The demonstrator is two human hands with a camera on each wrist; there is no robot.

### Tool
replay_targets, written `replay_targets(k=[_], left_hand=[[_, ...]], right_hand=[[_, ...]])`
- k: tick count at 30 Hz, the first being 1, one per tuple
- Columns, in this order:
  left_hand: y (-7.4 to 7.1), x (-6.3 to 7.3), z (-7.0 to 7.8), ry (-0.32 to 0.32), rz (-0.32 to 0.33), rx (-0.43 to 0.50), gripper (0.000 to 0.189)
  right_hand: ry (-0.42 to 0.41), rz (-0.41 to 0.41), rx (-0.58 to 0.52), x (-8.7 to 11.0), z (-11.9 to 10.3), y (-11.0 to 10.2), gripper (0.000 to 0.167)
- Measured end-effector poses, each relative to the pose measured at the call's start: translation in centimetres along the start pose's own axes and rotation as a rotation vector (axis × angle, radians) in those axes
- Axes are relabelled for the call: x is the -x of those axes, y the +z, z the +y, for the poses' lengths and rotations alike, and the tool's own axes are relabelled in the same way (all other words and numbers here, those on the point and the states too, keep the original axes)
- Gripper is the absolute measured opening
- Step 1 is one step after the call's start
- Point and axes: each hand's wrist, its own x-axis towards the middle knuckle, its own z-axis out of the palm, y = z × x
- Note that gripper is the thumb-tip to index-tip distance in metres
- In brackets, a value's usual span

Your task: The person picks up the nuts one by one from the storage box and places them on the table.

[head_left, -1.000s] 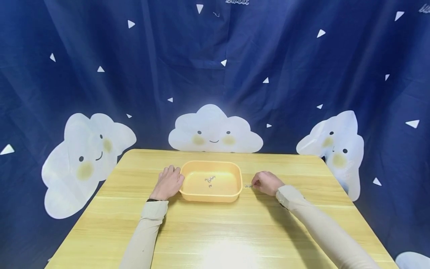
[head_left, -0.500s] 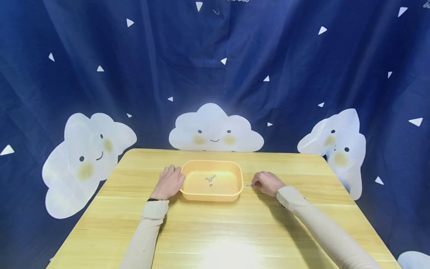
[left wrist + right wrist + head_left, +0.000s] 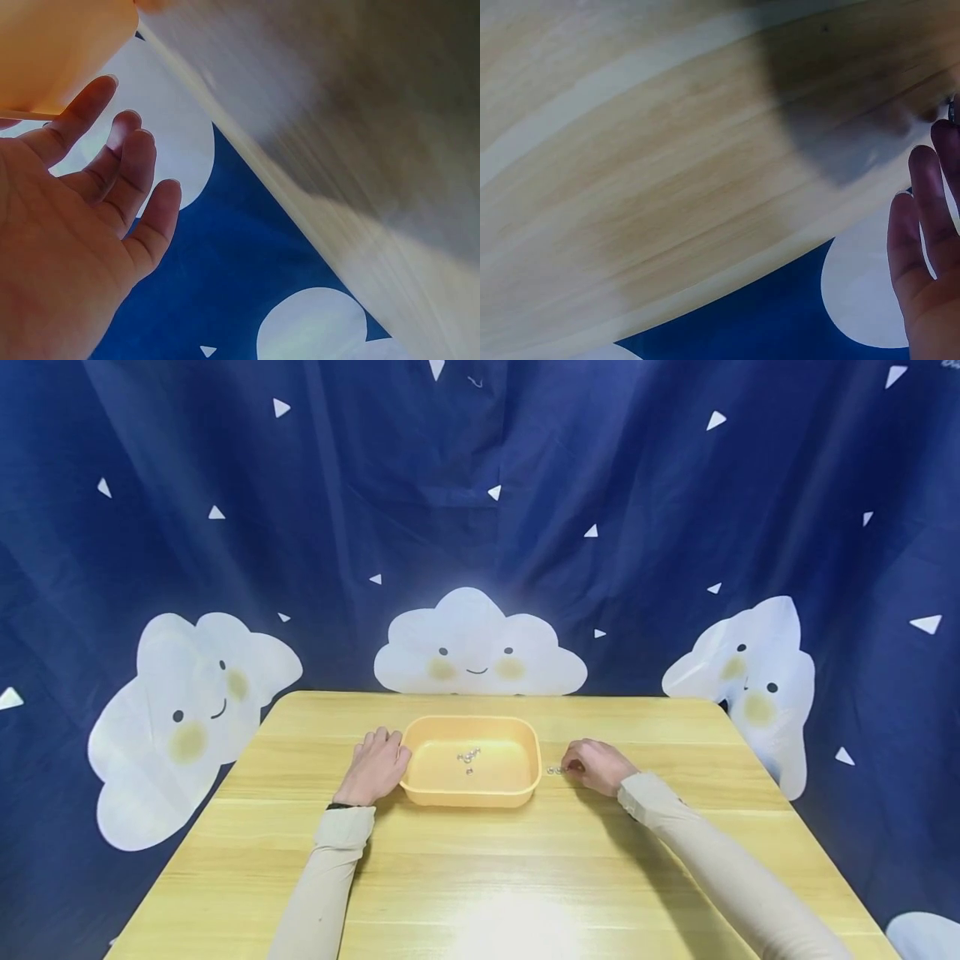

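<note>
My left hand [image 3: 372, 768] is at the left end of a shallow orange plastic tub [image 3: 468, 799], holding its rim between thumb and index finger. In the left wrist view its other fingers [image 3: 137, 176] curl loosely beside the tub wall. Several small clear beads [image 3: 468, 758] lie on the tub floor. To the right of the tub, my right hand [image 3: 597, 767] is low over the table, thumb and index finger pinching a small shiny bead [image 3: 952, 111], mostly cut off in the right wrist view. Small clear beads [image 3: 554, 770] sit in a short row between the tub and those fingertips.
The light wooden table [image 3: 450, 877] has rounded back corners, and its back edge runs just behind the tub. A dark blue curtain [image 3: 480, 543] with white clouds hangs behind it. Glare lies on the near part of the tabletop.
The head view has shifted slightly. Both hands and the tub stay almost in place; a bit more of the bead at my right fingertips shows at the end of the row.
</note>
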Motion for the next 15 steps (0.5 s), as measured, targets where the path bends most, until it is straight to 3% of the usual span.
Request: replay_targets(k=[15], left_hand=[[0.09,-0.15,-0.02,0.007,0.015,-0.019,0.027]], right_hand=[[0.054,-0.038,-0.027,0.04,-0.20,-0.13,0.017]])
